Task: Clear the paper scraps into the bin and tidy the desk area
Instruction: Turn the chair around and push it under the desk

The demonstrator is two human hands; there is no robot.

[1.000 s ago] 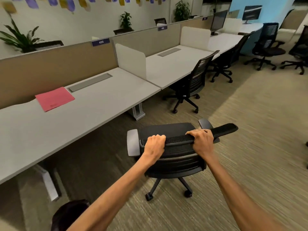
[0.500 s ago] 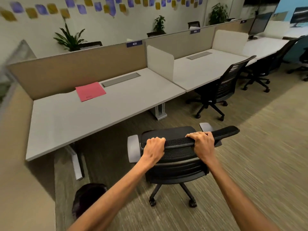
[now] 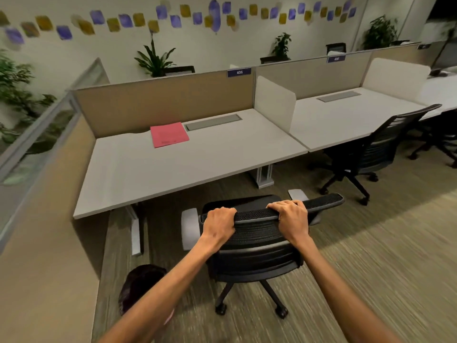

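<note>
Late stage, likely: counter [image 3: 197, 164] shows no scraps, only a red folder [image 3: 169, 133]; left hand [image 3: 218, 225] and right hand [image 3: 291, 219] both closed on the chair [image 3: 254, 243] backrest (not yet tucked under); dark bin [image 3: 139, 285] on floor near counter leg.

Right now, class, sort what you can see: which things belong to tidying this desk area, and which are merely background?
Belonging to the job:
left hand and right hand, both gripping the chair back
black office chair
desk
pink folder
dark bin

Just background:
neighbouring chair
potted plant
coloured wall notes
</note>
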